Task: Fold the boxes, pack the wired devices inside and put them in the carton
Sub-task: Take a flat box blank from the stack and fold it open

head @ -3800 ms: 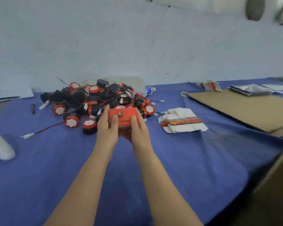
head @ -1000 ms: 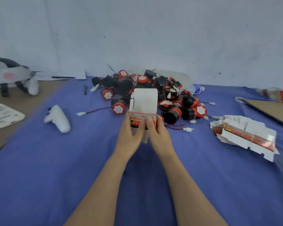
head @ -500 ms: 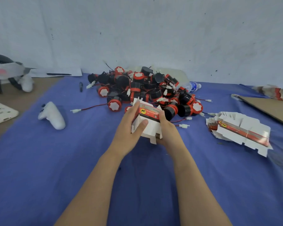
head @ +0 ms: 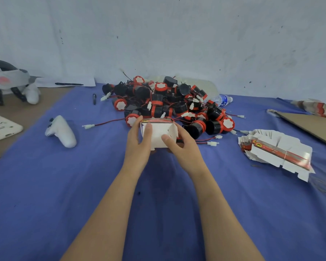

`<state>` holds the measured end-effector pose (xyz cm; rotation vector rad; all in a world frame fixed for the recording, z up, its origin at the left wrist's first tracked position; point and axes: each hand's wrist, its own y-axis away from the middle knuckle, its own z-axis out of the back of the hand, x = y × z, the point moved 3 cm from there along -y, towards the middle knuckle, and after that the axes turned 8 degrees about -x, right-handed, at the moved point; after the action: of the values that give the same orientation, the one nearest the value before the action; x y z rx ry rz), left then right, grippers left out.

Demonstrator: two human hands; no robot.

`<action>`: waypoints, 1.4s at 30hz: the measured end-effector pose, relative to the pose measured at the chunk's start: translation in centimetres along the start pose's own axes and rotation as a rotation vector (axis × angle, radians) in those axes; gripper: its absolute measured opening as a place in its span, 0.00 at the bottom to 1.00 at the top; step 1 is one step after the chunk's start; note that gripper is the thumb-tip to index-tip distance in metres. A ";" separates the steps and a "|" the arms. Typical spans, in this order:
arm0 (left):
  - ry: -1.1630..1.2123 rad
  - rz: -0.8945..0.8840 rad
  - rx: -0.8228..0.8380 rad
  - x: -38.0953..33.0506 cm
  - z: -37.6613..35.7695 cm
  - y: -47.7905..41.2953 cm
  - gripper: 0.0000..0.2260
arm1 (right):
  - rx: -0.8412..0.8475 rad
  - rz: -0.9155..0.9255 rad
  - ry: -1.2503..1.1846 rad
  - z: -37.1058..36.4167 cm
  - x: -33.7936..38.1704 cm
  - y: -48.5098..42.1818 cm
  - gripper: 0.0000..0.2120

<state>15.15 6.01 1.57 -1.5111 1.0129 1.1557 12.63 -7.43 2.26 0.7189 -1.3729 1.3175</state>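
Observation:
A small red-and-white box [head: 157, 131] is held above the blue cloth, its white flaps turned towards me. My left hand [head: 138, 146] grips its left side with the thumb on a flap. My right hand [head: 182, 147] grips its right side, thumb pressing on the white flap. Behind the box lies a heap of black-and-red wired devices [head: 169, 104] with white plugs. A stack of flat unfolded boxes [head: 277, 149] lies to the right.
A white controller [head: 61, 131] lies on the blue cloth [head: 83, 185] to the left. A headset [head: 8, 80] and a white tray [head: 0, 127] sit at far left. Brown cardboard [head: 312, 125] lies at far right, a water bottle [head: 222, 99] behind the heap.
The box has been turned from upright with its tall flap up to its open white end facing me. Both hands have shifted onto its sides, thumbs on the flaps.

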 end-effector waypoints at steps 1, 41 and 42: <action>0.024 0.005 0.024 -0.2 -0.2 0.1 0.21 | -0.026 -0.006 -0.018 0.0 0.0 -0.1 0.23; -0.307 -0.218 -0.111 0.5 0.0 0.1 0.04 | 0.078 -0.233 -0.384 0.1 -0.4 0.2 0.11; -0.355 -0.201 -0.127 0.6 0.1 0.1 0.03 | 0.087 -0.230 -0.367 0.0 -0.5 0.2 0.10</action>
<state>15.14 6.04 0.99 -1.4037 0.5450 1.3041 12.57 -7.50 1.75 1.1864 -1.4721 1.1033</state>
